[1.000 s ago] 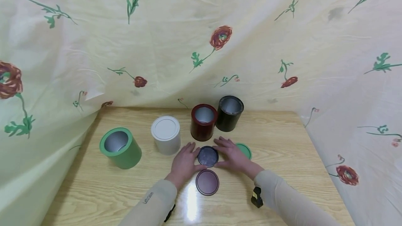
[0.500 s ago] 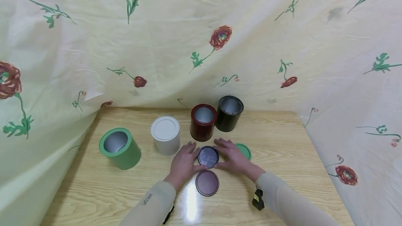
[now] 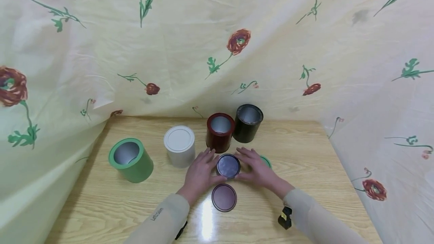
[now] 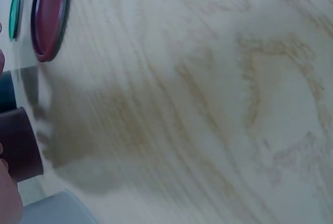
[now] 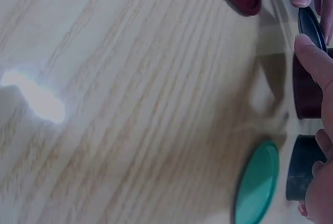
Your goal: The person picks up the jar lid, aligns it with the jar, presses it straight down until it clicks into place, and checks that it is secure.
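On the wooden table (image 3: 305, 153), nearest, a red lid (image 3: 224, 197) lies flat. Just beyond it the left hand (image 3: 200, 174) and right hand (image 3: 256, 169) pinch the black lid (image 3: 228, 165) between them, its face upward, lifted slightly farther than half a second ago. Behind stand the red tin (image 3: 220, 131) and black tin (image 3: 248, 122), both open-topped.

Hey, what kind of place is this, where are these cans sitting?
Likely a makeshift tabletop recording setup, not a lived-in room. A floral sheet drapes all around a wooden table, which holds only sorted cans and lids. Both hands grip a black lid.
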The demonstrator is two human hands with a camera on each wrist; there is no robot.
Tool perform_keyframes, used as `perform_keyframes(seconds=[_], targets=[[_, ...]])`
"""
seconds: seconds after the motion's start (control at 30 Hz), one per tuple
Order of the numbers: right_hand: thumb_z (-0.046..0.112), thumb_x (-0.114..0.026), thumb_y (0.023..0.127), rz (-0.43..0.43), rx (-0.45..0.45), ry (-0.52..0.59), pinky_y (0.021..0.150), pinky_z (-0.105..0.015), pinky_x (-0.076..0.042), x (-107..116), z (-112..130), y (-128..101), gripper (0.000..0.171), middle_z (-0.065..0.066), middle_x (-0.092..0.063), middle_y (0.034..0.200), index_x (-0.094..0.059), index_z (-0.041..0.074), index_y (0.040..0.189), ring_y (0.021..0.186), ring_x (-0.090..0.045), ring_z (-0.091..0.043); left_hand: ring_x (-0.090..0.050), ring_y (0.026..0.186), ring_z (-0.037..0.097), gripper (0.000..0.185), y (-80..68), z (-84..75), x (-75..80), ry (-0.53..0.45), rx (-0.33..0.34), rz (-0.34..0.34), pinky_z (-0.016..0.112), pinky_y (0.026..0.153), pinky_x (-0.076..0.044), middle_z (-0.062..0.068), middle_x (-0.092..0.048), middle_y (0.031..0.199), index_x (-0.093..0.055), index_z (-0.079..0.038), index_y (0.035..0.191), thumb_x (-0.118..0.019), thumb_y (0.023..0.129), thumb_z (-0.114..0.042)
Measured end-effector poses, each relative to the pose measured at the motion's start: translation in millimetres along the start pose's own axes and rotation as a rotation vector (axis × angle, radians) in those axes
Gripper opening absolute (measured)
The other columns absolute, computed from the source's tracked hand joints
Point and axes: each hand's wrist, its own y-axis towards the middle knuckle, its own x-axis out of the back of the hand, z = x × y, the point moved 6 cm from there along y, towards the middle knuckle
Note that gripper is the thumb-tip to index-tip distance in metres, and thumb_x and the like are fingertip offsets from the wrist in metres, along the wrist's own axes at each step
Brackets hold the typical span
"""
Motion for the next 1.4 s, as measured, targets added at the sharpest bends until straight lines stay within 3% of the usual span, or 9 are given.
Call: perform_keyframes(seconds=[0.27, 0.57, 0.77, 1.07, 1.4], targets=[[0.02, -0.1, 0.074, 0.03, -0.053, -0.085, 0.12, -0.072, -0.033, 25, 19, 4, 0.072, -0.024, -0.059, 0.151, -0.071, 0.001, 0.137, 0.145, -0.05, -0.049, -0.045, 0.153, 0.033, 0.083, 4.5, -13.3, 17.2, 0.042, -0.045, -0.05, 0.047, 0.125, -0.038, 0.014, -0.056, 0.158, -0.071, -0.01, 0.142, -0.085, 0.082, -0.064], [0.019, -0.101, 0.07, -0.012, -0.002, -0.111, 0.118, -0.074, -0.033, 47, 27, 4, 0.077, -0.023, -0.057, 0.154, -0.07, 0.002, 0.138, 0.145, -0.049, -0.048, -0.048, 0.151, 0.03, 0.083, 7.8, -26.9, 33.7, 0.137, -0.109, -0.142, 0.045, 0.123, -0.042, 0.012, -0.059, 0.156, -0.072, -0.011, 0.14, -0.081, 0.082, -0.069], [0.015, -0.102, 0.068, -0.055, 0.04, -0.114, 0.116, -0.076, -0.033, 61, 32, 8, 0.077, -0.024, -0.055, 0.154, -0.071, 0.002, 0.137, 0.143, -0.05, -0.049, -0.045, 0.153, 0.03, 0.082, 13.8, -33.4, 48.0, 0.116, -0.139, -0.173, 0.045, 0.125, -0.039, 0.013, -0.057, 0.157, -0.07, -0.011, 0.143, -0.08, 0.085, -0.067], [0.008, -0.102, 0.066, -0.128, 0.097, -0.125, 0.115, -0.076, -0.034, 84, 38, 24, 0.079, -0.028, -0.057, 0.151, -0.07, 0.0, 0.137, 0.142, -0.051, -0.051, -0.051, 0.148, 0.034, 0.08, 32.6, -36.7, 77.7, 0.079, -0.183, -0.254, 0.048, 0.122, -0.043, 0.017, -0.062, 0.152, -0.073, -0.008, 0.138, -0.088, 0.079, -0.061], [0.009, -0.1, 0.07, -0.146, 0.076, -0.141, 0.121, -0.072, -0.03, 103, 31, 42, 0.077, -0.027, -0.054, 0.154, -0.068, 0.0, 0.14, 0.143, -0.049, -0.05, -0.045, 0.153, 0.032, 0.081, 60.6, -35.6, 100.4, 0.081, -0.189, -0.188, 0.044, 0.127, -0.035, 0.017, -0.055, 0.158, -0.07, -0.008, 0.143, -0.087, 0.082, -0.059]])
